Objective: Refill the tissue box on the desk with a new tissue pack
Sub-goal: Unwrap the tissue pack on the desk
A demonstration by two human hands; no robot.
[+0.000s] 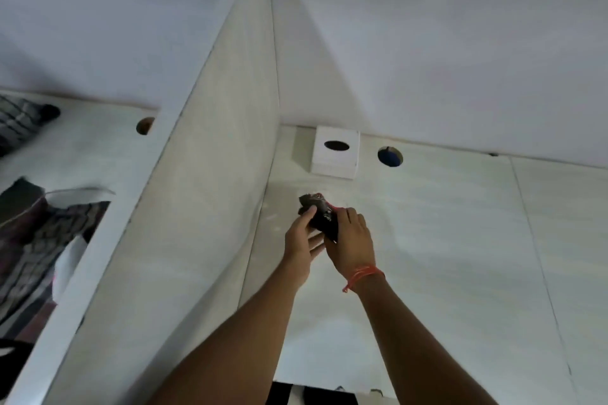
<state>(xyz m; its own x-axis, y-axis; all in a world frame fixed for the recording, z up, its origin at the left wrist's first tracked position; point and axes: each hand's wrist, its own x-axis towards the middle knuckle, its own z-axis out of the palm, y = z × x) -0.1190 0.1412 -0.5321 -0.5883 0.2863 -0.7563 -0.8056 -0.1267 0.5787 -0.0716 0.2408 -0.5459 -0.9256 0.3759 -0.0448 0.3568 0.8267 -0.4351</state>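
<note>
White desk (460, 240) with faint seams fills the right and near part of the view, white wall behind it. We hold a dark tissue pack (320, 215) with a bit of red on it, over the desk, a little left of centre and well short of the far wall. It looks crumpled; print is too blurred to read. Our left hand (301, 240) grips the pack from the left, thumb on top, fingers curled under it. Our right hand (350, 240) closes on it from the right, fingers wrapped over the near end. Both hands clamp on the same pack, and we cannot tell if it touches the desk.

Orange-red thread band (363, 274) sits on our right wrist. Both forearms are bare.

Beyond the pack, at the far edge against the wall, stands the white tissue box (334, 161), upright, dark oval slot (336, 145) on top, nothing visibly sticking out. Just right of the box is a round cable hole (390, 156) in the desk, something blue inside.

Left of the hands a tall pale divider panel (204, 191) runs from near to far. Past it, on the far left, a second desk surface has another round hole (144, 125) and checked cloth (23, 240) piled on it.
</note>
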